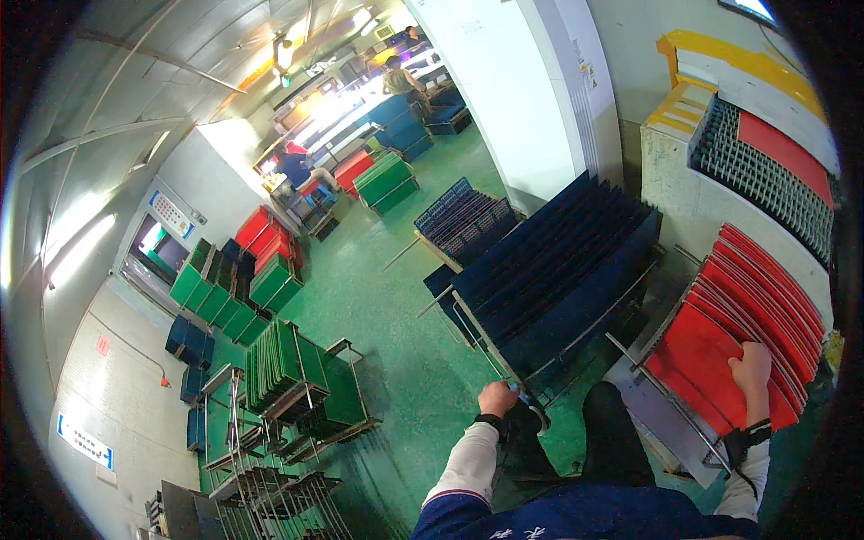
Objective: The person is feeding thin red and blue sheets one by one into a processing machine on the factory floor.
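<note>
Nearest the camera, two forearms in white sleeves are being extended from a dark blue garment at the lower edge. The left hand (498,397) is being closed around the near corner of a metal cart frame (504,364), its fingers curled tight on the bar. On that one cart, a stack of dark blue trays (558,261) is being carried on edge, too closely packed for the trays to be counted. The right hand (751,367) is being pressed, fingers folded, against the nearest sheet of a row of red trays (738,315); whether a tray is being gripped or only touched cannot be told. These red trays are being held upright in a second metal rack (666,396) at the near right, just beside the blue cart. Farther right, one red panel (783,153) is lying on a grey gridded tray on a pale cabinet (684,198). To the left, on the green floor (387,297), at least three racks of green trays (288,360) are being stored. Far off, two people are being seen at lit benches.
</note>
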{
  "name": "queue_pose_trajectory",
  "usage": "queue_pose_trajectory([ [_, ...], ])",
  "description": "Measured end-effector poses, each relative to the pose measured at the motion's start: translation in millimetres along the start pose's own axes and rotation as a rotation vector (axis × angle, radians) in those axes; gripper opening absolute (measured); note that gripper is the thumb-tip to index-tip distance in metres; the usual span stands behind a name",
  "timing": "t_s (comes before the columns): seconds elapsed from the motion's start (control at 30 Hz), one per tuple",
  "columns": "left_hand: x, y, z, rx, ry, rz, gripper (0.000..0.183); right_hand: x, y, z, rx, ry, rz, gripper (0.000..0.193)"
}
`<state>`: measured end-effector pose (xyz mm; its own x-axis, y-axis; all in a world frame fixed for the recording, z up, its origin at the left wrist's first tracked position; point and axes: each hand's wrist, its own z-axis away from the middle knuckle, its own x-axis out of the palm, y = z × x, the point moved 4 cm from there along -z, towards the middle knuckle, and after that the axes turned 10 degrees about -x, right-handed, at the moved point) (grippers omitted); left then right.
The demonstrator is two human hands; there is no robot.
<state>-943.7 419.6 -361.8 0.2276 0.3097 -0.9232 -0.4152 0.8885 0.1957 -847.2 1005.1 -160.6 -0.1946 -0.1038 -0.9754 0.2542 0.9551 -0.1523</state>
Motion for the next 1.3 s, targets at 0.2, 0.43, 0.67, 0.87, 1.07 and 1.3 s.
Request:
queue_pose_trajectory([
  [0.2,0.5,0.7,-0.7,-0.007,-0.046,-0.009,0.047,-0.4,1.1,-1.1,-0.002,-0.001,0.004,0.030],
  [0.43,2.7,-2.5,-2.6,0.011,-0.018,-0.018,0.045,7.2,7.8,-3.3,-0.032,0.036,0.002,0.031],
  [0.67,0.3,0.9,0.2,0.023,-0.006,-0.002,0.047,7.1,9.0,-3.7,-0.043,0.045,0.002,0.031],
  [0.87,0.7,-7.9,0.1,0.014,0.015,-0.005,0.045,7.3,3.4,-2.1,-0.079,0.015,0.002,0.031],
  [1.07,-5.9,1.4,4.2,0.012,0.032,-0.001,0.047,14.0,14.6,7.7,-0.078,0.009,-0.047,0.028],
  [1.3,5.2,3.8,-1.9,0.078,0.053,0.009,0.050,-61.7,-7.9,5.3,-0.222,0.039,0.001,0.029],
])
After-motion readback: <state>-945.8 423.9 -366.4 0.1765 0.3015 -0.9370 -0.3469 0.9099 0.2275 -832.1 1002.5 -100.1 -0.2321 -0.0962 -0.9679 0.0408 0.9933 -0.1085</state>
